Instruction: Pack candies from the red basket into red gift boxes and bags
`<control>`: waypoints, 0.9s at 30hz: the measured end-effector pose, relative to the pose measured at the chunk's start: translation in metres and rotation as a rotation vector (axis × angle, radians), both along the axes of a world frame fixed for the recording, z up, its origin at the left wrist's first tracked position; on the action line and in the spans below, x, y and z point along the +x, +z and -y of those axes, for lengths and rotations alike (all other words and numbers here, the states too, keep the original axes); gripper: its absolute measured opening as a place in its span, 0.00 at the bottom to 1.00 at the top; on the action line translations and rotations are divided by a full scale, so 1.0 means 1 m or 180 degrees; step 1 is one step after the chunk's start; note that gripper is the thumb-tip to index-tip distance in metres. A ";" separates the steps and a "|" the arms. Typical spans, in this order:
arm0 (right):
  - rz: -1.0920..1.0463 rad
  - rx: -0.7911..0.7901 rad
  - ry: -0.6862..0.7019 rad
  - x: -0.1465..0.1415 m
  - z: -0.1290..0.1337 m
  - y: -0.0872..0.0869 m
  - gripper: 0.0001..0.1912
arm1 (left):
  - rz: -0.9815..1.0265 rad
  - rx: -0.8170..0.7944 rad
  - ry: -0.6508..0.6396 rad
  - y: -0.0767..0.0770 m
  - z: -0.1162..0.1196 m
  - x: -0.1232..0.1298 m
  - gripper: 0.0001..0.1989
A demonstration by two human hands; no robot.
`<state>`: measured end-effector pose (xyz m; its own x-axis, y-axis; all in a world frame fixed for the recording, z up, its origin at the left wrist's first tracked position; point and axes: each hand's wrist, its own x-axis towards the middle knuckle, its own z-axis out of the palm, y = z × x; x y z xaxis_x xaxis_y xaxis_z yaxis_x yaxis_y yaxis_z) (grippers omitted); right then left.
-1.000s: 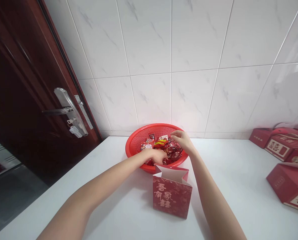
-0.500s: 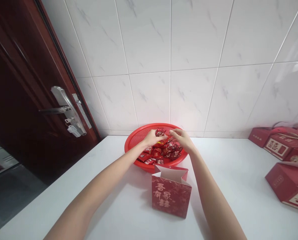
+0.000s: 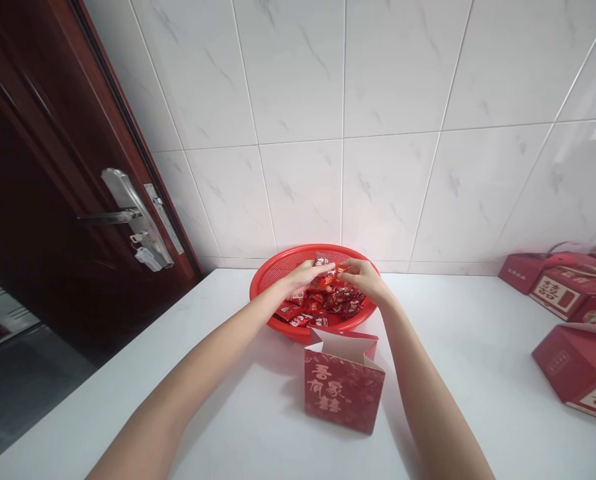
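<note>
A red plastic basket [image 3: 283, 259] with perforated sides holds several wrapped candies [image 3: 345, 298] in red and dark red wrappers. Over its left part, my left hand [image 3: 305, 275] curls its fingers round a wrapped candy [image 3: 323, 259] that sticks up beyond the thumb. Opposite it, my right hand [image 3: 364, 279] is bent inward, its fingertips closed at a small orange-red wrapped candy [image 3: 341, 272]; its grip is partly hidden. In front of the basket stands a red paper gift box [image 3: 344, 393], its top open and pale inside, with Chinese characters on the front.
Several red gift boxes [image 3: 585, 370] with cream labels stand at the right, some with cord handles. The white tabletop [image 3: 228, 413] meets a tiled wall [image 3: 303, 193] behind. A dark red door [image 3: 43, 167] with a metal handle and keys is at the left.
My hands have come closer together over the basket. The right fingers have closed inward, and the candy at my left hand sits a little higher. The open gift box has stayed in place.
</note>
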<state>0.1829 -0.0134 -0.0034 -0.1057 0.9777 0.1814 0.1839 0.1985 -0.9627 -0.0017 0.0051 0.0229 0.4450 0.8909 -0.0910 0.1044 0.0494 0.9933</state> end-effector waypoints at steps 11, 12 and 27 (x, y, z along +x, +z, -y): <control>-0.0082 0.0066 0.0062 -0.001 0.003 0.004 0.10 | -0.0176 -0.0391 -0.0139 0.004 -0.001 -0.002 0.23; -0.0090 0.0070 0.0076 -0.001 0.004 0.004 0.10 | -0.0152 -0.0372 -0.0132 0.004 -0.001 -0.002 0.22; -0.0391 0.0168 0.0030 -0.001 0.001 0.001 0.12 | 0.0021 -0.0439 -0.0291 -0.001 -0.006 -0.002 0.13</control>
<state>0.1822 -0.0147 -0.0020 -0.0887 0.9655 0.2447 0.0631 0.2506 -0.9660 -0.0038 0.0107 0.0224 0.5246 0.8259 -0.2066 0.1080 0.1761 0.9784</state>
